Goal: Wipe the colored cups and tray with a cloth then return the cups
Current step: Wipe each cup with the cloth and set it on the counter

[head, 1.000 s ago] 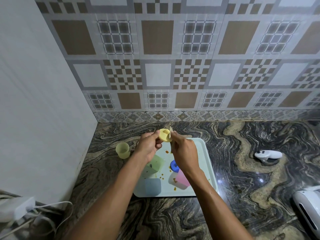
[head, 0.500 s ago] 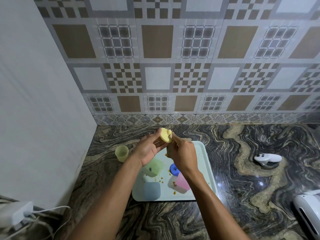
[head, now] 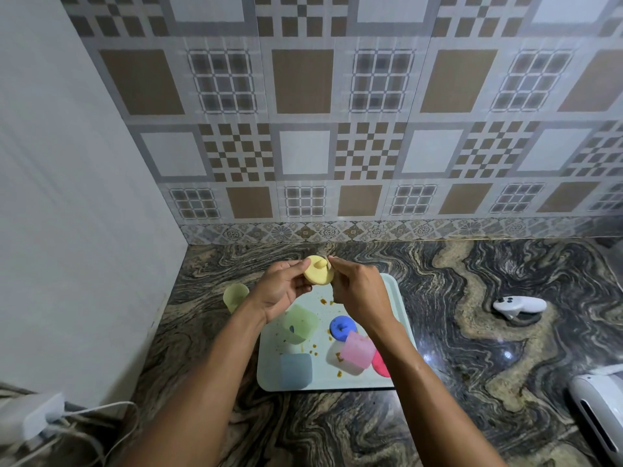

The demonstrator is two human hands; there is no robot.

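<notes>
Yellow round plastic cup piece point(head: 317, 274) is held above the 12 o'clock edge of the pale rectangular tray point(head: 320, 380). I record the left hand point(head: 281, 293) grip pinching it from 9 o'clock and the right hand point(head: 357, 291) from 3 o'clock, both equally near.

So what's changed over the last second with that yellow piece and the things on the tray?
The left hand and right hand still hold the yellow piece above the tray's far edge, but have turned it: its knobbed face now points at the camera. The green cup, pink cup and blue lid on the tray have not moved, nor has the pale cup beside it.
</notes>
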